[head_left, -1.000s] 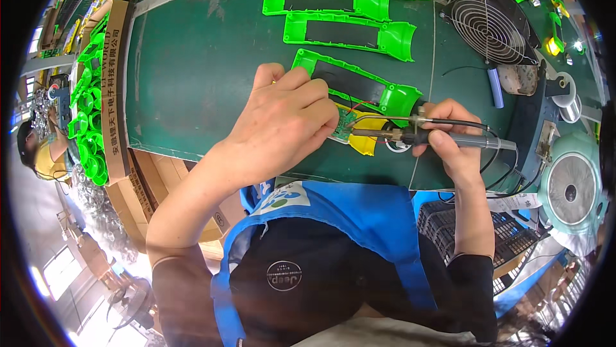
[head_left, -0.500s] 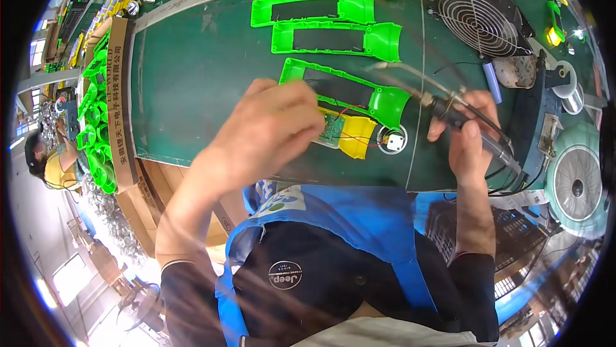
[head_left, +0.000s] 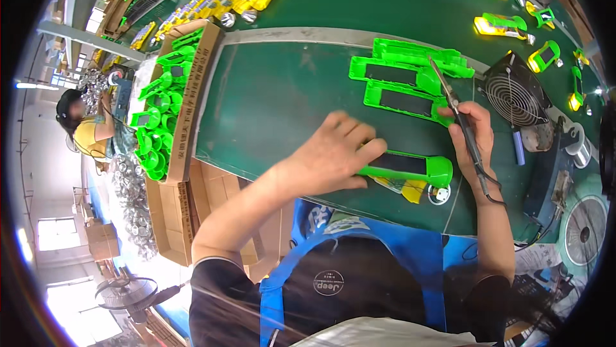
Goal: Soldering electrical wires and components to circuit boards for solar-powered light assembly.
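My left hand [head_left: 340, 154] is slightly blurred, its thumb and fingers closed about the left end of a green plastic torch housing [head_left: 410, 166]. This housing lies face up, its dark rectangular panel showing. Beneath its near edge a yellow housing [head_left: 412, 191] peeks out, mostly covered. A round silver lamp head with a white centre [head_left: 439, 194] sits at the flared end. In my right hand [head_left: 476, 130] is a soldering iron [head_left: 468, 130], held like a pen with its tip raised and pointing away, over the other green housings.
Several green housings [head_left: 407, 100] lie farther back on the green bench. A black fan with a wire guard [head_left: 513, 93], a blue cylindrical cell [head_left: 518, 148] and a solder spool [head_left: 579, 145] are at right. A carton of green parts [head_left: 199, 100] stands left. Yellow assemblies [head_left: 231, 0] line the far belt.
The green housing beside the yellow one has been turned over and now covers most of it. My right hand has swung the iron's tip up and away. The whole view has shifted.
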`<state>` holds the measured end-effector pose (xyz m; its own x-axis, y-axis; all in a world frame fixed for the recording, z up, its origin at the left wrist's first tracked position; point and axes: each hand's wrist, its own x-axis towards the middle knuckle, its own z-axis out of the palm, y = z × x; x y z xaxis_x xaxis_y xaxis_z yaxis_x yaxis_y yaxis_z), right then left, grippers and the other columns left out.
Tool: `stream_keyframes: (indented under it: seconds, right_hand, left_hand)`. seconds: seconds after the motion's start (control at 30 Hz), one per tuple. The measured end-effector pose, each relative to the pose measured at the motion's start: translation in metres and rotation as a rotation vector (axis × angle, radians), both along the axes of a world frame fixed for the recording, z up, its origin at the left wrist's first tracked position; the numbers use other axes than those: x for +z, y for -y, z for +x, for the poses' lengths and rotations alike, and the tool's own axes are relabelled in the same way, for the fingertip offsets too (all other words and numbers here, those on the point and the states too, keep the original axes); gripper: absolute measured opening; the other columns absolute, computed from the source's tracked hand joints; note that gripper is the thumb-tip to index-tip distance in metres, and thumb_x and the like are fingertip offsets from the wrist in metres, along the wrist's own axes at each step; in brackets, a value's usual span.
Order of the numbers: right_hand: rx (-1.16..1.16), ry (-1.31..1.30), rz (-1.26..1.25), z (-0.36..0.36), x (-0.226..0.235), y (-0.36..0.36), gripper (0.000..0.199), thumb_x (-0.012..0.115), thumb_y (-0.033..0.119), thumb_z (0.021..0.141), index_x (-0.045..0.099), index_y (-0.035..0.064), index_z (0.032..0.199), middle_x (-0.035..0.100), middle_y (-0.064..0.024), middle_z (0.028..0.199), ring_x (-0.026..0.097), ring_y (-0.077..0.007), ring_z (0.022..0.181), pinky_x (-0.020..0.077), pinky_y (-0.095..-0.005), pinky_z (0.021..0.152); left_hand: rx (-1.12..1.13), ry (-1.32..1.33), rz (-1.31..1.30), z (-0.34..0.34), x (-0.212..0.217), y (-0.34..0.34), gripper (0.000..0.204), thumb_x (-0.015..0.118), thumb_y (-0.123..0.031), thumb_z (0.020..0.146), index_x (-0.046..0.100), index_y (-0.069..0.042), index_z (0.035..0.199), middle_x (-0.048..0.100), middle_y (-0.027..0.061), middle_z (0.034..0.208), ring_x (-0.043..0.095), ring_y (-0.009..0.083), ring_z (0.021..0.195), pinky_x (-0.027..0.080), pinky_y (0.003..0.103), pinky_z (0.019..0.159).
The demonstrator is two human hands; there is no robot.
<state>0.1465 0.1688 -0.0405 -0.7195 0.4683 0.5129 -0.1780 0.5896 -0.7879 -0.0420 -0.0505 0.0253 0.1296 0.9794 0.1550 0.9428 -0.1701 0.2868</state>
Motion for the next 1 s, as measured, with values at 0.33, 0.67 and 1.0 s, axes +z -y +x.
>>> stream_keyframes:
  seconds: [0.33, 0.67, 1.0]
  right_hand:
    - [-0.167, 0.056, -0.168, 0.053, -0.004, 0.016, 0.036, 0.061, 0.021, 0.094, 0.042, 0.0037, 0.119, 0.063, -0.0138, 0.103, 0.064, -0.0207, 0.094, 0.0483, -0.0287, 0.079]
    - [0.002, -0.010, -0.061, 0.031, -0.007, 0.007, 0.037, 0.070, 0.013, 0.085, 0.046, 0.0036, 0.111, 0.068, -0.0189, 0.094, 0.067, -0.0331, 0.080, 0.0539, -0.0399, 0.071]
    - [-0.019, -0.038, -0.094, 0.025, -0.004, 0.011, 0.036, 0.071, 0.017, 0.085, 0.047, 0.0033, 0.108, 0.069, -0.0191, 0.093, 0.066, -0.0338, 0.078, 0.0526, -0.0426, 0.071]
  left_hand:
    - [0.537, 0.443, 0.212, -0.107, 0.003, 0.017, 0.056, 0.078, 0.000, 0.071, 0.044, -0.004, 0.116, 0.052, 0.0096, 0.111, 0.055, 0.0181, 0.106, 0.045, 0.033, 0.094]
    - [0.532, 0.308, 0.358, -0.192, -0.053, -0.202, 0.053, 0.077, -0.034, 0.078, 0.054, -0.007, 0.117, 0.061, 0.0169, 0.112, 0.058, 0.0327, 0.106, 0.048, 0.043, 0.090]
    - [0.919, -0.786, 0.056, -0.330, -0.050, -0.149, 0.044, 0.070, -0.027, 0.082, 0.058, -0.013, 0.123, 0.054, 0.0133, 0.131, 0.037, 0.0297, 0.133, 0.025, 0.055, 0.107]
